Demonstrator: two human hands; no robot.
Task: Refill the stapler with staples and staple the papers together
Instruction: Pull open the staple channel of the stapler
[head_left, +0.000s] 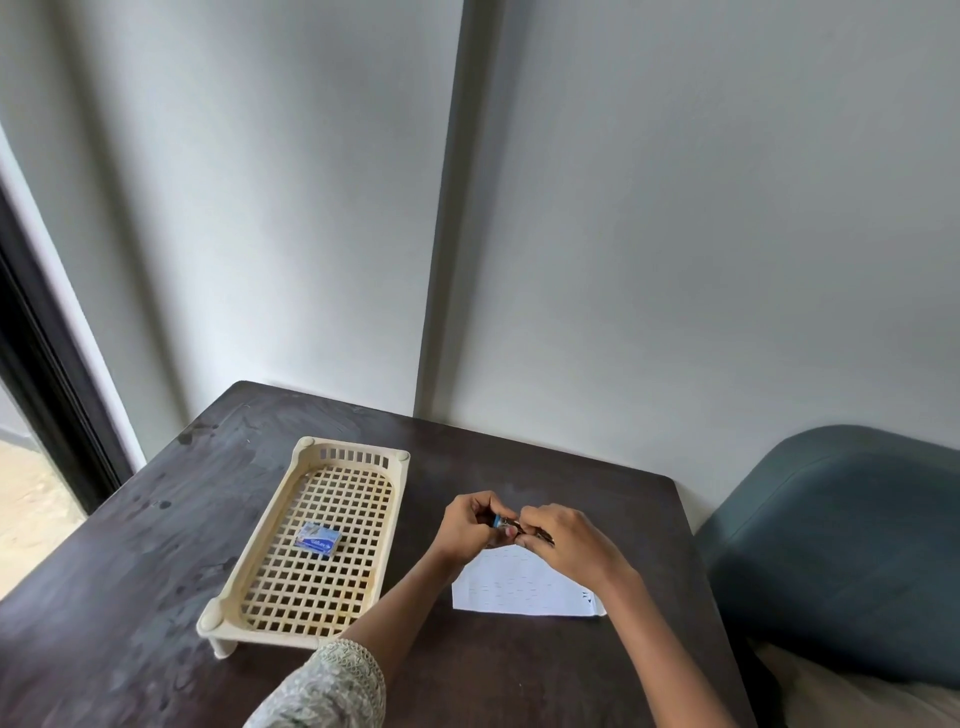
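Observation:
A small stapler (505, 521) with a blue end and metal parts is held above the table between both hands, mostly hidden by fingers. My left hand (470, 525) grips its left end. My right hand (563, 540) closes around its right part. White papers (519, 587) lie flat on the dark table just under and in front of the hands. A small blue staple box (318, 539) rests in the cream lattice tray (249, 577) to the left.
The dark wooden table (156, 545) stands in a wall corner. A window with a dark frame (36, 364) is at the left. A blue-grey cushioned seat (841, 545) stands by the table's right edge.

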